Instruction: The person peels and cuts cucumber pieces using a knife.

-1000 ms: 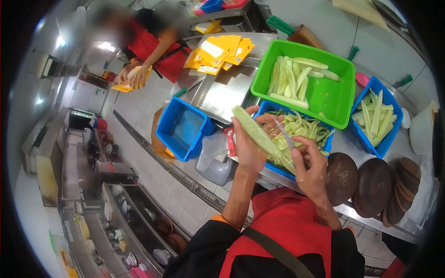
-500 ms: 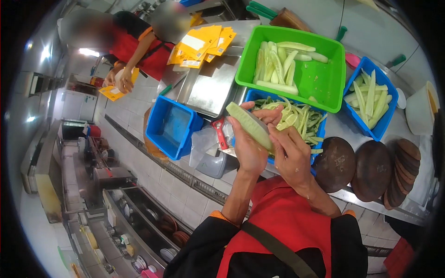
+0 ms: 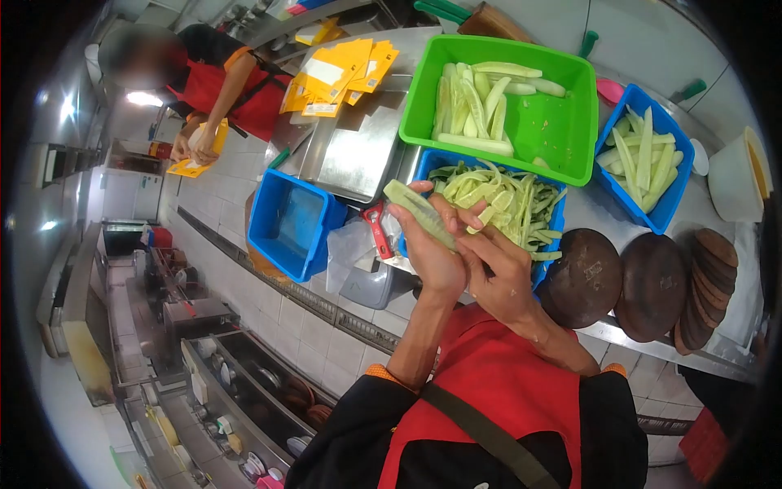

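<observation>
A pale green cucumber piece (image 3: 417,212) lies in my left hand (image 3: 433,257), whose fingers curl round it. My right hand (image 3: 498,273) is pressed close against its near end, fingers bent together; what they hold is hidden. Just beyond both hands sits a blue bin (image 3: 557,213) full of thin green peelings (image 3: 497,191). Behind it, a green bin (image 3: 558,130) holds long peeled cucumber pieces (image 3: 481,102). More cut pieces (image 3: 648,163) fill a smaller blue bin (image 3: 683,191) on the right. A red-handled peeler (image 3: 377,231) lies left of my hands.
An empty blue bin (image 3: 297,224) and a metal tray (image 3: 350,151) stand left, with yellow packets (image 3: 346,69) behind. Dark oval boards (image 3: 580,279) line the right edge near a white bucket (image 3: 733,179). A co-worker (image 3: 216,94) at upper left holds a yellow packet.
My right hand has come in from the right against the cucumber piece and my left hand. The whole view has shifted, so the bins appear higher and further left.
</observation>
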Action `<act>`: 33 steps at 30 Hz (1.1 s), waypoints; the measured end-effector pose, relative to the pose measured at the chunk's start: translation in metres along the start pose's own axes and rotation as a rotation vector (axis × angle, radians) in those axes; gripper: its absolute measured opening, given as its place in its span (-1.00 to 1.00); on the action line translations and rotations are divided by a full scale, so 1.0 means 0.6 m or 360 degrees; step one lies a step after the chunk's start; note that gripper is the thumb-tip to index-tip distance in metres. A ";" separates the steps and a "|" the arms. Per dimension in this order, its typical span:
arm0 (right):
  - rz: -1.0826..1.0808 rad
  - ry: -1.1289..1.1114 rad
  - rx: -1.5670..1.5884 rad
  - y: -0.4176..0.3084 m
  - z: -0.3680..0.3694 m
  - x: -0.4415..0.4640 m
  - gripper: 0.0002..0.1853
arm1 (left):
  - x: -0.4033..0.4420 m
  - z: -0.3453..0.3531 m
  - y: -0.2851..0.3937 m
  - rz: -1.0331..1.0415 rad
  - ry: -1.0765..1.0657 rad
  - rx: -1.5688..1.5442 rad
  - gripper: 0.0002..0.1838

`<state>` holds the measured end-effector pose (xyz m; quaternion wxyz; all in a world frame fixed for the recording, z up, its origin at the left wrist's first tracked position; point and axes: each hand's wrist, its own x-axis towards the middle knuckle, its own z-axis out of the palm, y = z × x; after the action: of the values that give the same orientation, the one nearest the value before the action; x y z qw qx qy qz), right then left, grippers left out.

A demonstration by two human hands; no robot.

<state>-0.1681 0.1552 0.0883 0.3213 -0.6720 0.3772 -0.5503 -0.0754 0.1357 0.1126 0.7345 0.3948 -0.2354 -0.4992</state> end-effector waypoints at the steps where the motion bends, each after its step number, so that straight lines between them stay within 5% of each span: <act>1: 0.0035 -0.0016 0.0047 0.002 -0.001 0.001 -0.78 | 0.001 -0.002 -0.002 -0.0005 -0.0002 0.0001 -0.39; 12: 0.0065 -0.0059 0.0315 0.023 -0.005 -0.003 -0.79 | 0.013 -0.025 -0.023 -0.0085 -0.0155 -0.0166 -0.26; 15: 0.0406 -0.0225 0.0567 0.003 -0.025 -0.003 -0.83 | 0.026 -0.036 -0.026 -0.0061 -0.0141 -0.0261 -0.35; 19: 0.0659 0.0020 0.0628 0.020 -0.053 -0.012 -0.78 | 0.047 -0.077 -0.026 -0.0136 0.0056 -0.0161 -0.41; 21: 0.0232 -0.0194 -0.0758 0.076 -0.079 -0.011 -0.72 | 0.050 -0.087 -0.021 -0.0079 0.0068 -0.0128 -0.48; 25: 0.0345 -0.0128 -0.0758 0.092 -0.096 -0.029 -0.65 | 0.048 -0.098 -0.025 -0.0195 0.0057 -0.0110 -0.49; 27: 0.1028 -0.0301 0.0049 0.057 -0.085 -0.028 -0.60 | 0.037 -0.089 -0.048 -0.0238 0.0035 -0.0097 -0.50; 31: 0.1067 -0.0447 0.0414 0.095 -0.061 -0.051 -0.67 | 0.015 -0.054 -0.081 -0.0360 -0.0072 -0.0027 -0.50; 33: 0.1233 -0.0338 0.0663 0.089 -0.079 -0.042 -0.71 | 0.009 -0.054 -0.085 -0.0357 -0.0289 0.0853 -0.43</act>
<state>-0.2255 0.1491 0.0392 0.6690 -0.4550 0.4470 -0.3816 -0.0773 0.1321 0.0518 0.5205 0.5518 -0.3782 -0.5307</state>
